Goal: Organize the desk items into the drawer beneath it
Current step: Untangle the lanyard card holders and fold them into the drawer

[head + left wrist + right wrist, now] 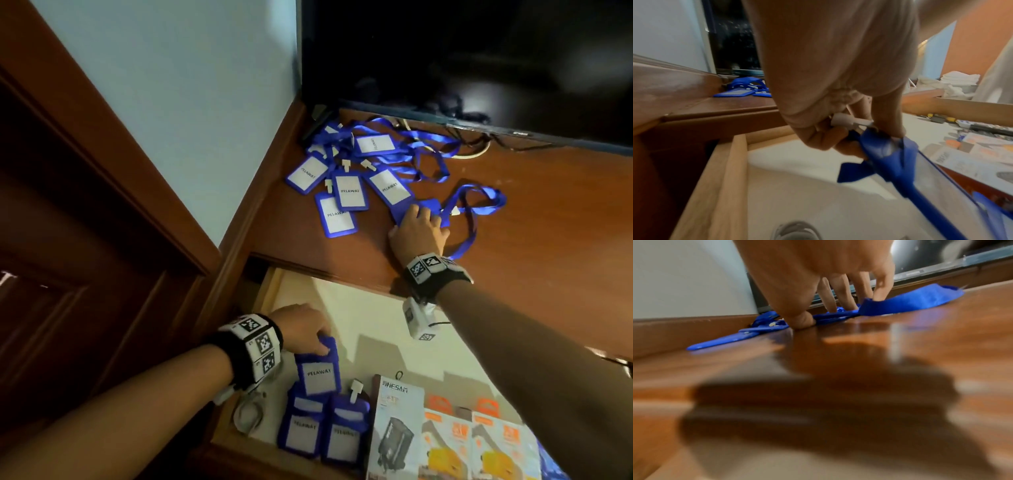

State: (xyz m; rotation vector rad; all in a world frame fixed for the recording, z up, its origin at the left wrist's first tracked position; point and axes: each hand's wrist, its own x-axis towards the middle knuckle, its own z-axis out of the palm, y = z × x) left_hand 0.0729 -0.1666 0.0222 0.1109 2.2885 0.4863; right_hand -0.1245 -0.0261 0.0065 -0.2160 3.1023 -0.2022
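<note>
A badge [318, 371] hangs over the drawer [346, 308] at seven o'clock, pinched at its top by the left hand [301, 330]. Best laid flat beside the two badges [323, 430] already there. Right hand [418, 229], fingers spread, presses another holder [430, 207] on the surface [531, 257] at one o'clock.

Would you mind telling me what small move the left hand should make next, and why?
Probably lower and release. The left hand pinches a blue badge holder by its top, hanging over the open drawer, just behind two holders already lying there; laying it beside them continues the row.
</note>
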